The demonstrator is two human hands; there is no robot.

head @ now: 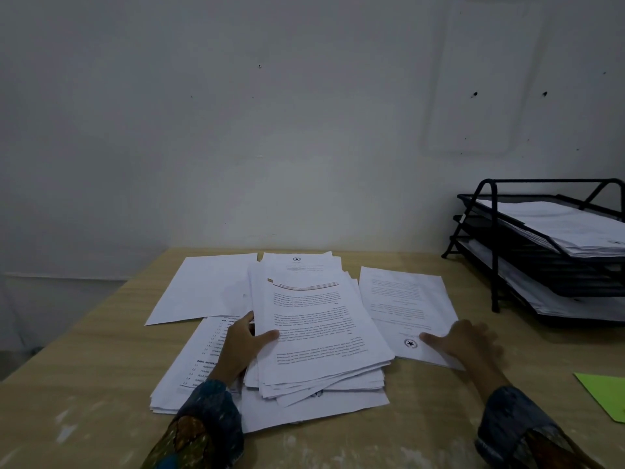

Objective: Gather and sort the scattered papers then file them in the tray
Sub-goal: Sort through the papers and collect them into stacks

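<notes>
Mostly, the papers (318, 333) are piled but not filed. The pile's edge is pinched by the left hand (241, 346); one sheet (406, 309) is pressed flat under the open right hand (466, 343). Some paper is held in the tray (493, 231).

White papers (318, 326) printed in black text — one with an orange-brown header bar — cover a pale wood-grain table (84, 367); a black mesh tray (541, 252), a lime-green sheet (605, 394) and dark blue patterned sleeves (209, 421) — flecked orange and green.

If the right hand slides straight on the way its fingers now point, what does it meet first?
The right hand points left across the loose sheet; it would probably first meet the central paper stack.
</notes>
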